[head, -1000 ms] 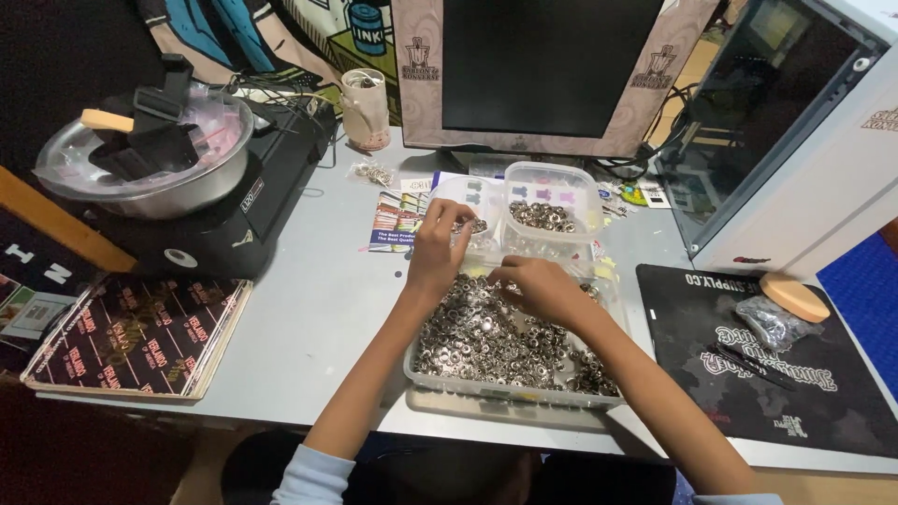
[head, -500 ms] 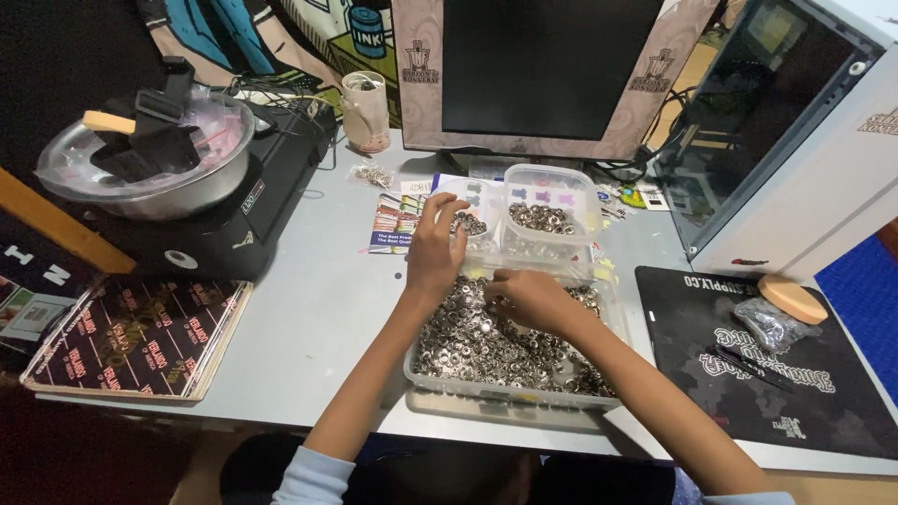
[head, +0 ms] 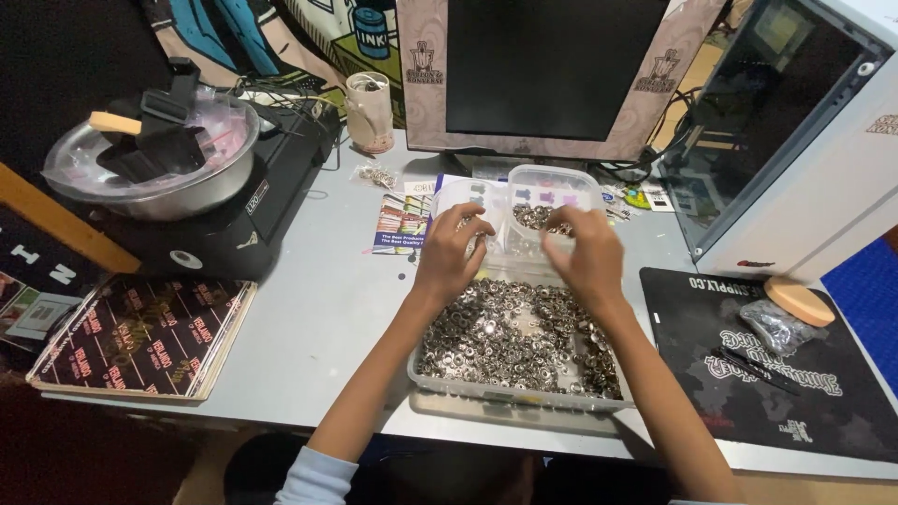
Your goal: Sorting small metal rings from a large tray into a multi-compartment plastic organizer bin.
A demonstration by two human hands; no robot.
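Observation:
A clear plastic tray [head: 510, 395] near the table's front edge is full of small silver metal rings [head: 505, 337]. Behind it stand two small clear tubs: the left tub [head: 451, 198] and the right tub [head: 554, 187], which holds some metal pieces. My left hand [head: 451, 251] hovers over the tray's far edge, fingers curled by the left tub. My right hand [head: 585, 254] is raised in front of the right tub, fingers pinched together. Whether either hand holds a ring is too small to tell.
A dark monitor [head: 552, 70] stands behind the tubs, a white computer case [head: 804, 150] at right. A black mat [head: 776, 374] carries a small bag and a round tan pad. At left, a metal bowl [head: 154, 164] on a black machine, patterned sheets [head: 140, 341], a cup [head: 368, 112].
My right hand has lifted from the rings in the tray up towards the right tub. My left hand has stayed near the left tub.

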